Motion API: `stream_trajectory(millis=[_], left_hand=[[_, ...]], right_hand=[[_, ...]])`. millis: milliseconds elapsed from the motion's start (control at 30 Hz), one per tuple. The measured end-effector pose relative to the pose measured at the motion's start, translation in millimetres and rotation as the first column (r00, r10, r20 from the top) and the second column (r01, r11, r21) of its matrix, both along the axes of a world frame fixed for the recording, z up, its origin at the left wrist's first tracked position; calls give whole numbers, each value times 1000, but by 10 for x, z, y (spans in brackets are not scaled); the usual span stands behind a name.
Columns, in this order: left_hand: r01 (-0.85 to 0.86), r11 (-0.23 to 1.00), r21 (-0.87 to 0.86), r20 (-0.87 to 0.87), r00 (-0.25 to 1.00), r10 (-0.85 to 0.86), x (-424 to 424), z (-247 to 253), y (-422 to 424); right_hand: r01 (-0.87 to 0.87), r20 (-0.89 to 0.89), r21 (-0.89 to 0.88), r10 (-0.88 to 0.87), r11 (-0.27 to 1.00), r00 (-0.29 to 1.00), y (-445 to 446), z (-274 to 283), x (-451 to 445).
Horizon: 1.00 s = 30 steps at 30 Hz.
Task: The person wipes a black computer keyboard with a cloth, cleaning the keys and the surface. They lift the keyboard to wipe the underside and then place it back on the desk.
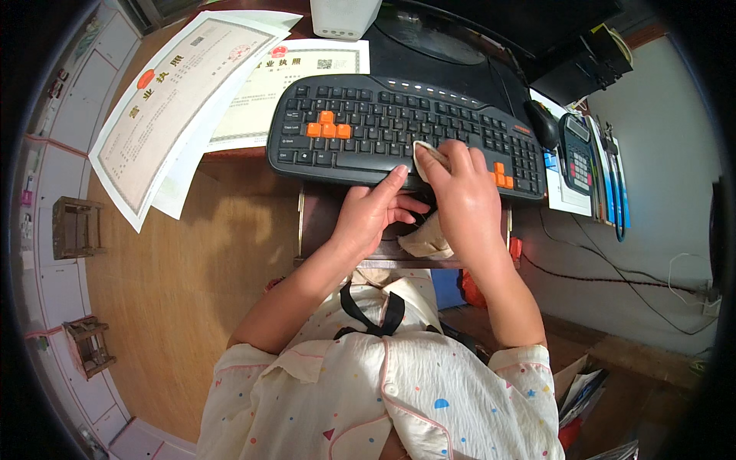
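Note:
A black computer keyboard [368,132] with a few orange keys lies across the front of the desk. My left hand [376,210] is at its front edge, thumb on the frame below the space bar and the other fingers apart under the edge. My right hand [466,190] grips a cream cloth [422,161] and presses it on the keys right of the space bar. More of the cloth [428,238] hangs down between my hands, over a pulled-out tray [319,230] under the desk edge; my right hand hides part of it.
Printed certificates [184,109] lie left of the keyboard, overhanging the desk edge. Behind it stand a white device [345,20] and a monitor base [431,37]. A black mouse [541,123], a calculator [577,155] and papers are at the right. Cables [609,276] hang below; wooden stools [77,227] stand far left.

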<state>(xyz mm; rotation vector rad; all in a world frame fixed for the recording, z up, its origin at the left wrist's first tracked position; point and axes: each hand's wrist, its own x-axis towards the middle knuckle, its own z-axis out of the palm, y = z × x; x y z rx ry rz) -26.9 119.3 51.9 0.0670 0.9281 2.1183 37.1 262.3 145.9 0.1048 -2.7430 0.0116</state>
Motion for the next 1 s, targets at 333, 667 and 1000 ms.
stream_trajectory(millis=[333, 667, 1000], left_hand=[[-26, 1000, -14, 14, 1000, 26, 21, 48, 15], [-29, 1000, -13, 80, 996, 30, -33, 117, -36], [-95, 996, 4, -1, 996, 95, -107, 94, -264]], right_hand=[[-40, 19, -37, 41, 999, 999, 8, 63, 21], [19, 33, -68, -17, 997, 999, 74, -14, 85], [-113, 18, -146, 117, 983, 993, -171, -11, -34]])
